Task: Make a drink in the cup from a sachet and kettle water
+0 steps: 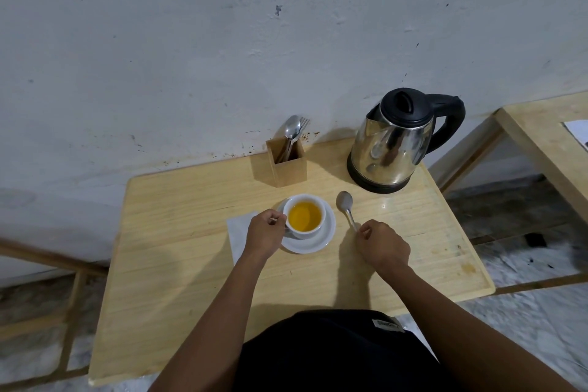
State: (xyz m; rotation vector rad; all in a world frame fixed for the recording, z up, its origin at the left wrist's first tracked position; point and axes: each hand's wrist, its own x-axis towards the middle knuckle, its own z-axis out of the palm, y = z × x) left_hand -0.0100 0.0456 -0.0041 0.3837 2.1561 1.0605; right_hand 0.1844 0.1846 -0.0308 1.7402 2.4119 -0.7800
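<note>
Centre of frame: white cup (304, 216) on a saucer (318, 240), filled with yellow-orange liquid. Left hand (265, 234) pinches the cup's handle, fingers closed on it. Right hand (383, 245) grips the handle end of a spoon (346, 207), its bowl on the table (178, 264) right of the saucer. Napkin (237, 232) under the left wrist. Kettle (394, 143) upper right; wooden cutlery holder (288, 159) beside it, against the wall.
</note>
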